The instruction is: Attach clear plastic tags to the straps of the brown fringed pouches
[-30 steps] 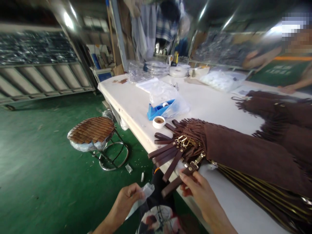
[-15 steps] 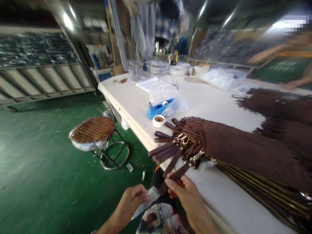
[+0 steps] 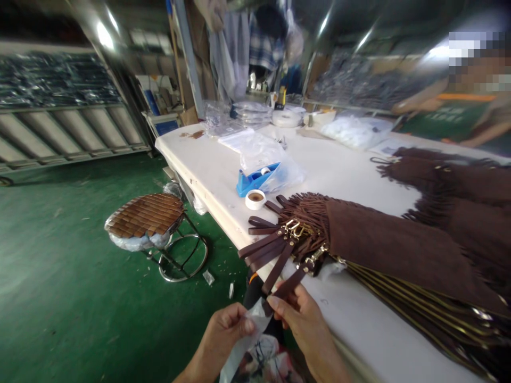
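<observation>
Green-floored workshop all around, with a long white table (image 3: 351,175) running off to the right; on it, a stack of brown suede fringed bags (image 3: 399,250) with dark brown leather straps (image 3: 267,250) fanned over the near edge on brass clasps (image 3: 293,230); further up, a blue tape dispenser (image 3: 255,180), a small white roll of tape (image 3: 255,199) just beside it, and loose clear plastic bags (image 3: 259,149); beside the table, a round stool with a woven brown seat (image 3: 146,215). Left hand (image 3: 223,340) closed on a small clear plastic sleeve (image 3: 249,335), pinched between thumb and fingers; right hand (image 3: 303,330) gripping the tip of the lowest strap (image 3: 285,287), fingers curled round it, strap end touching the sleeve's mouth. Judged risky on several counts: sleeve limp and slippery, so likely to crumple or slide off rather than open over the strap; strap tip held past the table edge, so liable to drop toward the floor if released; a hard pull likely to drag the bag stack toward the edge or tangle the neighbouring straps and fringe.
</observation>
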`<state>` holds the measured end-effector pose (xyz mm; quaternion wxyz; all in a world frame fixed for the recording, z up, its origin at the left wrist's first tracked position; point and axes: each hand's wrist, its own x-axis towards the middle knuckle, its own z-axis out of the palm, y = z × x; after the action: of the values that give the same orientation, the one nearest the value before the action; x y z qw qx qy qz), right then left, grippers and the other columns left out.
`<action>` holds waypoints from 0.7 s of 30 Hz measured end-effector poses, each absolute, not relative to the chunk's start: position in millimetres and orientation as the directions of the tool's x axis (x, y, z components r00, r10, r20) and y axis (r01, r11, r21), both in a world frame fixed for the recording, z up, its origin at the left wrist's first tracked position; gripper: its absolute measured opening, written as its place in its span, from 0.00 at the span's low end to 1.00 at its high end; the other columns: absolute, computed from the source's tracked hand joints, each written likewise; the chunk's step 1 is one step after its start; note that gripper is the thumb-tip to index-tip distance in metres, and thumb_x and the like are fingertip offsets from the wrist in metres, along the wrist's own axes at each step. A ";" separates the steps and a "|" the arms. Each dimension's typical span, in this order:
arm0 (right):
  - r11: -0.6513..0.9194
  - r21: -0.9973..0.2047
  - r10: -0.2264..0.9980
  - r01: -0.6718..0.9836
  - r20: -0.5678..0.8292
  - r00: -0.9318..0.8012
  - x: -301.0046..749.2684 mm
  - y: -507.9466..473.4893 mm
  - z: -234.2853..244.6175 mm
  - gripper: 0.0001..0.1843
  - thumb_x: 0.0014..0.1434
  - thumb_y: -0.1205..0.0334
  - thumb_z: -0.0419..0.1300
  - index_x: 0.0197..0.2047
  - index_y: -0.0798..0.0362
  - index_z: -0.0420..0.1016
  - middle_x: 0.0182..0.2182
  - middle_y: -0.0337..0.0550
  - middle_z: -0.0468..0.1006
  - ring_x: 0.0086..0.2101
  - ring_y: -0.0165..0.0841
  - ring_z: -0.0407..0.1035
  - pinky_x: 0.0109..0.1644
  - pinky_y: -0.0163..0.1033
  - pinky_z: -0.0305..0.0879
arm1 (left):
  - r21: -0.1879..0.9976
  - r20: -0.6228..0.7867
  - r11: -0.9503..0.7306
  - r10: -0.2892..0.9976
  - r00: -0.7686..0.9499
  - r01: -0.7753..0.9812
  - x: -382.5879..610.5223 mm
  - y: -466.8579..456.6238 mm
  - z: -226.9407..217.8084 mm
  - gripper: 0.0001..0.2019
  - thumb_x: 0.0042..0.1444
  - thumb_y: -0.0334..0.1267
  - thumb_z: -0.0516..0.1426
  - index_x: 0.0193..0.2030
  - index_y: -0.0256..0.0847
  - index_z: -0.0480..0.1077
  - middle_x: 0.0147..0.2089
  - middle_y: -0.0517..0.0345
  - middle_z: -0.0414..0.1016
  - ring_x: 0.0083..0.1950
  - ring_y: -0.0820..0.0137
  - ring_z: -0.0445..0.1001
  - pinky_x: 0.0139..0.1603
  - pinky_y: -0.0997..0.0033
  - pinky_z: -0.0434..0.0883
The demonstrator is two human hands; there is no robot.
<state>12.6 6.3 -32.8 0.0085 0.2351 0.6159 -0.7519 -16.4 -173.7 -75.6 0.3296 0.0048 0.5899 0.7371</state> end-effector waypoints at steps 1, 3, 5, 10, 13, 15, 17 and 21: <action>-0.230 -0.928 0.281 0.293 -0.352 -0.893 13.3 6.9 -33.4 0.19 0.52 0.54 0.68 0.44 0.53 0.70 0.25 0.35 0.74 0.24 0.29 0.65 0.23 0.31 0.56 | 0.860 -0.384 -0.110 0.504 -0.774 -0.499 -14.6 -169.9 -75.3 0.22 0.44 0.54 0.69 0.28 0.36 0.69 0.24 0.59 0.73 0.22 0.76 0.63 0.25 0.77 0.57; -0.200 -0.941 0.286 0.271 -0.321 -0.903 14.9 9.0 -34.5 0.16 0.55 0.51 0.65 0.41 0.53 0.71 0.23 0.34 0.72 0.23 0.28 0.63 0.22 0.31 0.54 | 0.832 -0.374 -0.172 0.528 -0.762 -0.527 -11.4 -162.9 -76.0 0.22 0.44 0.53 0.69 0.32 0.36 0.71 0.25 0.57 0.75 0.22 0.75 0.65 0.25 0.77 0.59; -0.167 -0.949 0.289 0.269 -0.307 -0.907 16.9 12.0 -35.2 0.17 0.59 0.46 0.61 0.39 0.54 0.72 0.21 0.35 0.70 0.21 0.27 0.60 0.21 0.31 0.51 | 0.819 -0.353 -0.208 0.552 -0.755 -0.535 -9.5 -156.6 -78.4 0.22 0.43 0.52 0.70 0.35 0.36 0.73 0.27 0.56 0.76 0.24 0.75 0.67 0.26 0.77 0.60; -0.145 -0.943 0.242 0.298 -0.326 -0.914 20.1 19.8 -36.3 0.24 0.55 0.41 0.62 0.38 0.56 0.75 0.19 0.33 0.65 0.20 0.25 0.56 0.20 0.30 0.49 | 0.838 -0.362 -0.146 0.570 -0.737 -0.525 -13.5 -138.4 -84.8 0.26 0.46 0.56 0.67 0.41 0.33 0.74 0.33 0.48 0.78 0.29 0.70 0.70 0.29 0.74 0.63; -0.163 -0.949 0.216 0.269 -0.300 -0.929 20.6 25.2 -35.9 0.24 0.53 0.41 0.65 0.34 0.56 0.74 0.19 0.35 0.68 0.20 0.25 0.58 0.20 0.29 0.51 | 0.879 -0.338 -0.077 0.596 -0.729 -0.470 -22.8 -127.7 -80.5 0.26 0.46 0.58 0.66 0.36 0.33 0.73 0.32 0.48 0.77 0.28 0.69 0.70 0.29 0.73 0.62; -0.186 -0.956 0.300 0.228 -0.276 -0.913 20.1 30.7 -33.5 0.26 0.52 0.38 0.64 0.34 0.56 0.73 0.17 0.34 0.67 0.18 0.25 0.58 0.19 0.29 0.50 | 0.911 -0.308 -0.030 0.614 -0.727 -0.412 -31.1 -126.4 -73.3 0.26 0.47 0.60 0.65 0.33 0.33 0.72 0.29 0.51 0.75 0.27 0.72 0.67 0.28 0.75 0.59; -0.229 -0.961 0.436 0.156 -0.245 -0.866 17.7 37.4 -28.5 0.29 0.53 0.36 0.62 0.41 0.55 0.72 0.14 0.31 0.66 0.15 0.25 0.56 0.18 0.29 0.50 | 0.932 -0.298 0.025 0.621 -0.725 -0.362 -40.2 -131.8 -64.5 0.27 0.48 0.62 0.63 0.31 0.34 0.71 0.26 0.54 0.73 0.25 0.75 0.62 0.26 0.76 0.55; -0.388 -0.921 0.609 0.020 -0.273 -0.745 5.5 46.7 -16.9 0.33 0.53 0.39 0.64 0.52 0.56 0.71 0.21 0.38 0.75 0.15 0.23 0.57 0.19 0.29 0.52 | 0.945 -0.318 0.142 0.616 -0.721 -0.295 -57.2 -150.0 -49.9 0.27 0.50 0.63 0.60 0.31 0.35 0.70 0.25 0.57 0.70 0.25 0.76 0.59 0.25 0.75 0.52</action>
<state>5.5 46.7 -16.9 -0.1898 0.3027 0.5196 -0.7761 -57.2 -150.0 -49.9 0.3539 0.1200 0.6678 0.6438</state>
